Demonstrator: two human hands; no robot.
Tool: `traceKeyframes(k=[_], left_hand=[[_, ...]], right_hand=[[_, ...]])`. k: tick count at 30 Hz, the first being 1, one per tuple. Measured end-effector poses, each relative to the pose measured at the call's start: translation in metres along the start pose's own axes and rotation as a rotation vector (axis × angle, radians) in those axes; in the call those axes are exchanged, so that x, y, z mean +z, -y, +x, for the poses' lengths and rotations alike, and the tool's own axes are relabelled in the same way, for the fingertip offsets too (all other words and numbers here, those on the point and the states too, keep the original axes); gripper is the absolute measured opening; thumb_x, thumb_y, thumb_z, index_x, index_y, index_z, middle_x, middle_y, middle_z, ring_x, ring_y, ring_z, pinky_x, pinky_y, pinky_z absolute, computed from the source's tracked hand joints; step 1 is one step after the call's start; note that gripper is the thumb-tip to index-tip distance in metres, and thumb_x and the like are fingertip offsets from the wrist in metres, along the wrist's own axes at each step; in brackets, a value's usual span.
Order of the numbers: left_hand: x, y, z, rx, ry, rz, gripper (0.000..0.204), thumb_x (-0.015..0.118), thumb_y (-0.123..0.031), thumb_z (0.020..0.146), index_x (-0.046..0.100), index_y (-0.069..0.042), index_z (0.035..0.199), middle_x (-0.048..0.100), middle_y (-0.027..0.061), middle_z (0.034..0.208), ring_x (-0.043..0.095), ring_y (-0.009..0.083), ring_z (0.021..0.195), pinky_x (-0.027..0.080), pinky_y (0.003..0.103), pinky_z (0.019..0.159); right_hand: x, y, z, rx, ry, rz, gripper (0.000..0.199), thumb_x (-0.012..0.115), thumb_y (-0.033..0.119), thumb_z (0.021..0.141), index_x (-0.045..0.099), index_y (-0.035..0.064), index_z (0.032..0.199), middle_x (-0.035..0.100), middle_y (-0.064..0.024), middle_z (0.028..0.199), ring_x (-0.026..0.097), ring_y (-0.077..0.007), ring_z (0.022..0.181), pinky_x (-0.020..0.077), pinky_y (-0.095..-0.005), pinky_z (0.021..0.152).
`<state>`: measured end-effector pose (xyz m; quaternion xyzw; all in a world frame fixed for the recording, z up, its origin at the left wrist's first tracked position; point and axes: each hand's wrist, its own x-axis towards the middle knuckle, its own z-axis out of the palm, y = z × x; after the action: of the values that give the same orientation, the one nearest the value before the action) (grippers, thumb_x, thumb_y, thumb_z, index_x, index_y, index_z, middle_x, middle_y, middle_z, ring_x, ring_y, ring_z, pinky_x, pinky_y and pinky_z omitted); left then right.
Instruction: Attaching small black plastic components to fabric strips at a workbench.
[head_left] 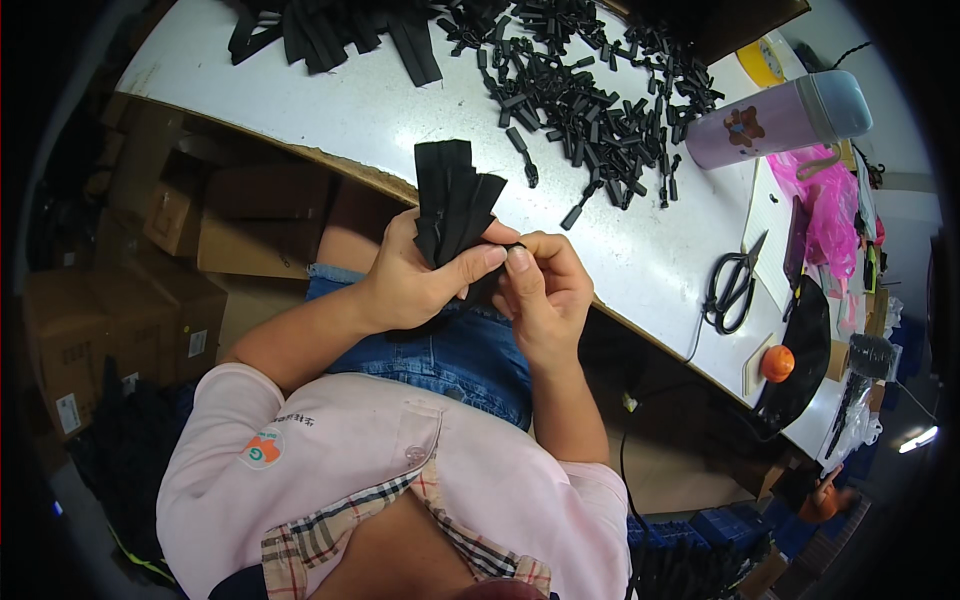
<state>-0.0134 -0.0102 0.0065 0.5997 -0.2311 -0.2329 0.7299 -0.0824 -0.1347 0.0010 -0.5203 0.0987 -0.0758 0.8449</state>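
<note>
My left hand (415,275) is closed around a bundle of black zipper strips (450,195), whose ends fan out above my fingers. My right hand (545,290) is pinched against it, thumb tip beside thumb tip, at a small black piece that my fingers mostly cover. Whether that piece is a zipper slider or the end of a strip I cannot tell. Both hands are above my lap, just off the table's front edge. A large pile of black zipper sliders with long pulls (600,125) spreads over the table beyond my hands. More black strips (320,35) lie at the far left.
On the white table (640,265) at right are a lilac bottle (760,125), black-handled scissors (735,290), a small orange round object (777,363) and a pink plastic bag (830,220). Yellow tape (762,62) sits at the back. Cardboard boxes (120,310) stand at left; another person (825,500) is far right.
</note>
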Motion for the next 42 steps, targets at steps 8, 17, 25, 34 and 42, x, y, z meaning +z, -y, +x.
traceKeyframes(k=[8, 17, 25, 34, 42], left_hand=[[0.003, 0.004, -0.007, 0.007, -0.053, -0.019, 0.016, 0.063, -0.005, 0.074, 0.057, 0.0, 0.088, 0.055, -0.0012, 0.066, 0.046, 0.0016, 0.054, 0.038, 0.016, 0.048], [0.0, 0.014, -0.011, 0.022, -0.064, 0.046, 0.014, 0.065, -0.003, 0.071, 0.057, 0.001, 0.083, 0.053, -0.0021, 0.063, 0.047, 0.0017, 0.058, 0.04, 0.016, 0.051], [0.004, 0.014, -0.01, 0.009, -0.093, 0.121, 0.01, 0.064, -0.004, 0.072, 0.057, 0.001, 0.078, 0.052, -0.0016, 0.06, 0.047, 0.0028, 0.056, 0.04, 0.018, 0.05], [-0.003, 0.01, -0.008, -0.123, 0.002, 0.161, 0.009, 0.063, -0.005, 0.071, 0.057, 0.001, 0.073, 0.054, 0.0008, 0.061, 0.048, 0.0035, 0.056, 0.037, 0.02, 0.047], [-0.001, 0.011, -0.008, 0.119, 0.035, 0.122, 0.008, 0.062, -0.003, 0.073, 0.057, 0.001, 0.078, 0.057, 0.0018, 0.067, 0.052, 0.0053, 0.06, 0.042, 0.019, 0.052]], right_hand=[[-0.004, -0.011, 0.0, -0.541, -0.061, -0.467, 0.007, 0.054, 0.002, 0.08, 0.051, -0.0007, 0.085, 0.05, -0.0038, 0.074, 0.043, -0.0052, 0.056, 0.0351, -0.0156, 0.049], [-0.01, 0.003, 0.004, -0.469, 0.038, -0.52, 0.015, 0.061, -0.003, 0.071, 0.056, -0.0027, 0.085, 0.055, -0.0047, 0.066, 0.047, -0.0045, 0.048, 0.0355, -0.0164, 0.042], [-0.016, 0.004, 0.004, -0.605, 0.041, -0.736, 0.016, 0.063, -0.003, 0.067, 0.058, -0.0021, 0.082, 0.057, -0.0075, 0.065, 0.05, -0.0075, 0.046, 0.0372, -0.0182, 0.04], [-0.01, 0.004, 0.006, -0.907, -0.015, -1.021, 0.019, 0.064, -0.004, 0.062, 0.058, -0.0001, 0.079, 0.054, -0.0081, 0.059, 0.05, -0.0143, 0.042, 0.0393, -0.023, 0.04], [-0.01, 0.009, -0.001, -0.653, 0.028, -0.822, 0.014, 0.064, -0.004, 0.065, 0.058, -0.0015, 0.078, 0.057, -0.0071, 0.06, 0.052, -0.0107, 0.045, 0.0405, -0.0212, 0.042]])
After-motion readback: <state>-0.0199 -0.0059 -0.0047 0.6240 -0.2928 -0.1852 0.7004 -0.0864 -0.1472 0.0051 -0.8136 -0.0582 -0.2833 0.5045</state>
